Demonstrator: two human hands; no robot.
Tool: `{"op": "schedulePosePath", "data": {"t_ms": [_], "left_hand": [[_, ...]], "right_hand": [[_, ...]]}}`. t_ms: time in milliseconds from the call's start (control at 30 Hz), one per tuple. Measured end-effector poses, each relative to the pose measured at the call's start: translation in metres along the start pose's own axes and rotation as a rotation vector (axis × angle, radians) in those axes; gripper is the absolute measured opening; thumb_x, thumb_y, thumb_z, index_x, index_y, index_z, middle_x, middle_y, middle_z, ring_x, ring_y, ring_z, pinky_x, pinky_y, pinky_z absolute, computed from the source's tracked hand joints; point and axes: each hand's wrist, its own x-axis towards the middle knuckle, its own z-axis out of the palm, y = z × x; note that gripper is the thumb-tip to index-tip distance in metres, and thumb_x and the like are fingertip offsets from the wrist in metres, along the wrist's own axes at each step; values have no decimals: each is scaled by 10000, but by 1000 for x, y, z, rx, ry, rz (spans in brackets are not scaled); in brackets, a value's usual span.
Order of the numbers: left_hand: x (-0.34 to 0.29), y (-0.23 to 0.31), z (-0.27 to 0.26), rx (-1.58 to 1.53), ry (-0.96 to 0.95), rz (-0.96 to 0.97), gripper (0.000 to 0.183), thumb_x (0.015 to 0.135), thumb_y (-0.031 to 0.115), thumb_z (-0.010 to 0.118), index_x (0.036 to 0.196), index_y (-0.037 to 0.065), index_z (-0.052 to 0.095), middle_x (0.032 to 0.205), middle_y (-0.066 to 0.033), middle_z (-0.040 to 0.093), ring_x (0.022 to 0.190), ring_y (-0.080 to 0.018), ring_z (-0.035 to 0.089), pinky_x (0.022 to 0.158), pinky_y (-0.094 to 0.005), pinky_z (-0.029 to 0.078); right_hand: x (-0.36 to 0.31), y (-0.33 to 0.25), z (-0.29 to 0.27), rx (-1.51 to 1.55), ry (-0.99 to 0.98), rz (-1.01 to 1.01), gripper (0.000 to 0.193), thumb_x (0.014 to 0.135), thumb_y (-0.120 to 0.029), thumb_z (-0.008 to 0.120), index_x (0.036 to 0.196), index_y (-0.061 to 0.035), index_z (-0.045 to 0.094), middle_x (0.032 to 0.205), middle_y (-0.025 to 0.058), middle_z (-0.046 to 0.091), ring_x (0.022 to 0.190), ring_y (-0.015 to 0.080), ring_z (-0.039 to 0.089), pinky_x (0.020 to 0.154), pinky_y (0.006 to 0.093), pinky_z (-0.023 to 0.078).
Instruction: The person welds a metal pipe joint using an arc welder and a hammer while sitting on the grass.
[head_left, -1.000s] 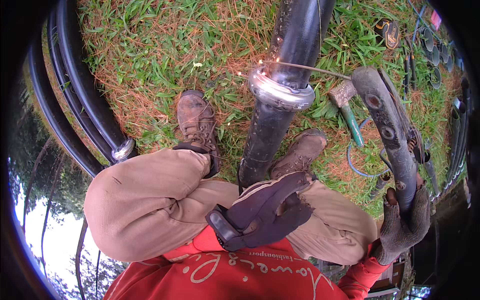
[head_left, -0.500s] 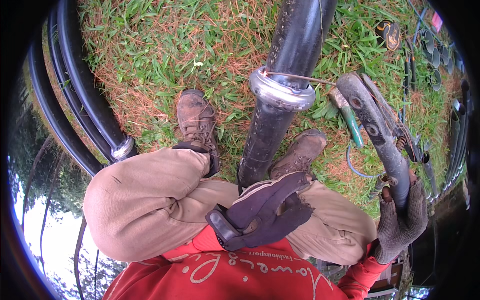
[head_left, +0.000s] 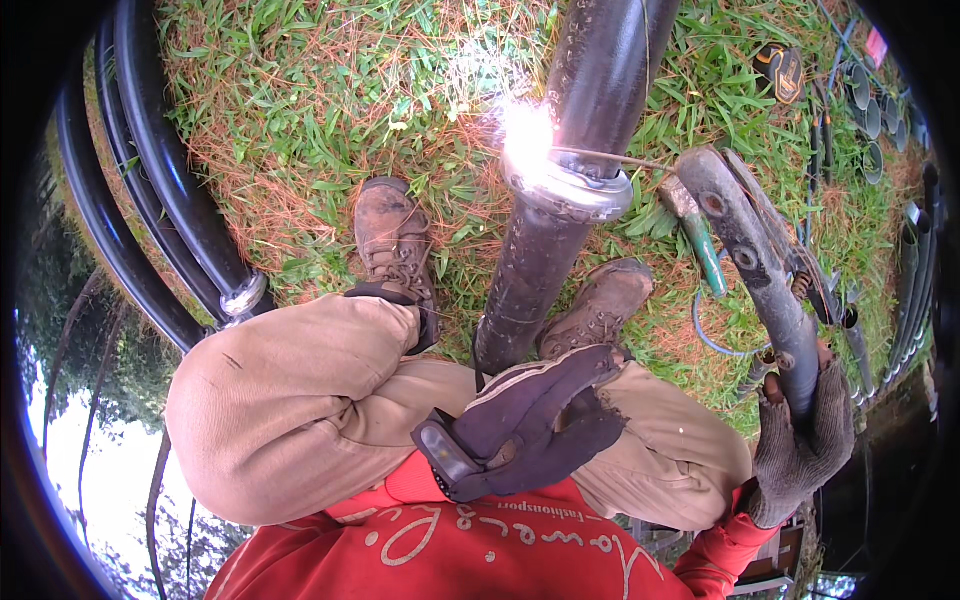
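My right hand [head_left: 805,440], in a grey knit glove, wraps round the handle of a welding electrode holder [head_left: 752,260]. From its far end a thin welding rod [head_left: 618,159] reaches left to a shiny metal collar [head_left: 575,197] on a black pipe [head_left: 530,275]. A white-pink arc [head_left: 528,135] glares at the collar's left edge and hides the rod's tip. More black pipe [head_left: 612,85] runs on beyond the collar. My left hand [head_left: 535,425], in a dark glove with a wrist strap, lies over my lap with fingers extended, holding nothing visible.
Long black pipes [head_left: 165,160] lie on the left, with a bright metal joint [head_left: 243,296]. A green-handled tool [head_left: 707,255] rests on the grass beside the holder. Farther right are a yellow-and-black object [head_left: 780,72], stacked pipes [head_left: 912,265] and a blue hose [head_left: 715,345]. My boots [head_left: 395,240] flank the pipe.
The small orange glow at the rod's tip has flared into a bright arc, lighting the collar and nearby grass. The rod and holder have shifted very slightly; my left hand stays put.
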Motion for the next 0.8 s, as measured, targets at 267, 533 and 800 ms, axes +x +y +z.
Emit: {"op": "schedulePosePath", "data": {"t_ms": [267, 533, 800], "left_hand": [[8, 7, 1, -60, 35, 54, 703, 919, 59, 860, 1547, 9, 549, 837, -78, 695, 691, -211, 646, 624, -360, 518], [13, 13, -5, 113, -1, 88, 695, 904, 113, 887, 1513, -3, 574, 815, -98, 705, 667, -238, 671, 604, -383, 535], [5, 12, -4, 28, -41, -70, 679, 877, 100, 909, 1486, -5, 628, 1103, -129, 772, 895, -201, 757, 807, -351, 615]], "right_hand": [[-6, 9, 2, -34, 12, -15, 594, 865, 13, 857, 1429, 80, 682, 1300, 186, 772, 1138, 229, 723, 1027, 380, 556], [-8, 17, 1, 65, 138, -48, 594, 870, 52, 863, 1430, 97, 671, 1329, 182, 758, 1175, 229, 703, 1067, 401, 539], [-3, 8, 1, 91, 63, 20, 558, 877, 16, 874, 1402, 81, 697, 1292, 177, 778, 1138, 225, 717, 1040, 395, 549]]}}
